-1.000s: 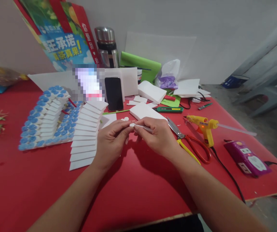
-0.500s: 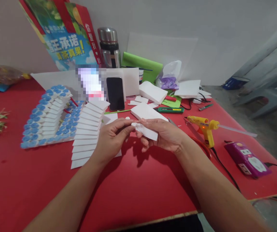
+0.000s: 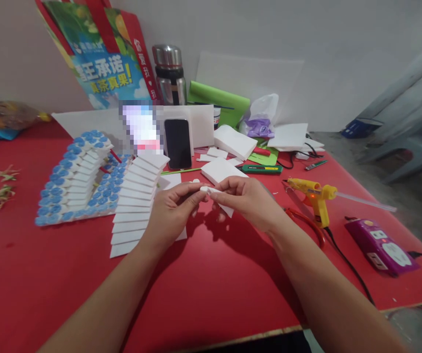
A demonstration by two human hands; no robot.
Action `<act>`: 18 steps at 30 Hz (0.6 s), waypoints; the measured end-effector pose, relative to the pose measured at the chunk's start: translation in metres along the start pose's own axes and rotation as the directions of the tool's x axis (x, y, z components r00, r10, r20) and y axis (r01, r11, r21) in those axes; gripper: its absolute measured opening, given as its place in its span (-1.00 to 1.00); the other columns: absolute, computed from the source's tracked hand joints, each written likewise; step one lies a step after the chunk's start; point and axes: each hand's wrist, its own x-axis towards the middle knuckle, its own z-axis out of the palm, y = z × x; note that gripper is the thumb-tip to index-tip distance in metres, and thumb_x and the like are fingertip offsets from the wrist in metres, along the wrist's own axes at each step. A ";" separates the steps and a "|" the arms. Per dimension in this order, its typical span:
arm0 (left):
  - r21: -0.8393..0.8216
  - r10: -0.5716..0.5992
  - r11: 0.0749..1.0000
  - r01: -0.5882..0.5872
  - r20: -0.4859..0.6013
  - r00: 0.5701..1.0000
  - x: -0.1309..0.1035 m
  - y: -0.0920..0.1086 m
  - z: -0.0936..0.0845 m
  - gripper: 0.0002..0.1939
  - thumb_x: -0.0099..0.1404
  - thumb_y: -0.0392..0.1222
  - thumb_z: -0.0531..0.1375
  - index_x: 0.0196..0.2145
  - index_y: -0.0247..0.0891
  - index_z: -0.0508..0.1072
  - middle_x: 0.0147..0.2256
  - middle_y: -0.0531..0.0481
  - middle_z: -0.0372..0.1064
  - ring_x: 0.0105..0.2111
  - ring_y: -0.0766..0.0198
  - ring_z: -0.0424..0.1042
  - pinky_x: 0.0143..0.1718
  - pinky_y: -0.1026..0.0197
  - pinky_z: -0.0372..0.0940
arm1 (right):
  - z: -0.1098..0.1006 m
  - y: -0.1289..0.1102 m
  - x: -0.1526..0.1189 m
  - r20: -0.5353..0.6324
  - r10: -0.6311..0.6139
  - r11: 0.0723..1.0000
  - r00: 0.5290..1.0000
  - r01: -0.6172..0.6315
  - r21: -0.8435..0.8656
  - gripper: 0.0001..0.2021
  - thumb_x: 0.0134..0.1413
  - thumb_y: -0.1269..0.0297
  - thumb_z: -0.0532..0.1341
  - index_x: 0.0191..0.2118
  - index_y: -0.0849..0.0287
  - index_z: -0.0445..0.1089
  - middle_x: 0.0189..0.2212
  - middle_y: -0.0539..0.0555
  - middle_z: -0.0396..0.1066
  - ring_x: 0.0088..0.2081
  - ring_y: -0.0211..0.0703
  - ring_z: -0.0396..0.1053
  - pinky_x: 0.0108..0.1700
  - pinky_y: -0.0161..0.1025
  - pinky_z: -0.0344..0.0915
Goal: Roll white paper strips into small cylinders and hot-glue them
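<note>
A thin white strip, like paper or tissue (image 3: 226, 210), is pinched between my two hands above the red table, its near end rolled or bunched at the fingertips. My left hand (image 3: 172, 208) grips the bunched end with thumb and forefinger. Closed on the strip from the other side is my right hand (image 3: 242, 198), its thumb on top; the strip's loose end slants down below it. Beside my left hand lies a fanned row of white cards (image 3: 132, 215). Behind my right hand rests a stack of white paper (image 3: 220, 169).
At left stands a piece covered in blue-and-white rolls (image 3: 54, 189). A black phone (image 3: 177, 143) leans behind my hands. On the right are a yellow glue gun (image 3: 314, 193), red-handled pliers (image 3: 312, 228) and a purple power strip (image 3: 382, 245). A green cutter (image 3: 260, 169) lies near the paper.
My right hand has turned over the strip, its fingers now closer to the bunched end. The strip's free end shows less and points more downward. My left hand keeps its pinch.
</note>
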 end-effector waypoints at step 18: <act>-0.195 -0.077 0.976 0.095 0.101 0.992 0.002 0.009 -0.006 -0.79 0.00 -0.25 0.53 -0.37 -0.28 0.66 -0.51 0.04 0.53 -0.61 0.36 0.43 -0.57 0.33 0.37 | 0.003 0.005 -0.005 0.045 -0.505 0.763 0.862 0.470 -0.444 -0.85 0.25 0.38 0.29 -0.38 0.20 0.51 -0.47 -0.02 0.51 -0.52 -0.34 0.31 -0.43 -0.34 0.19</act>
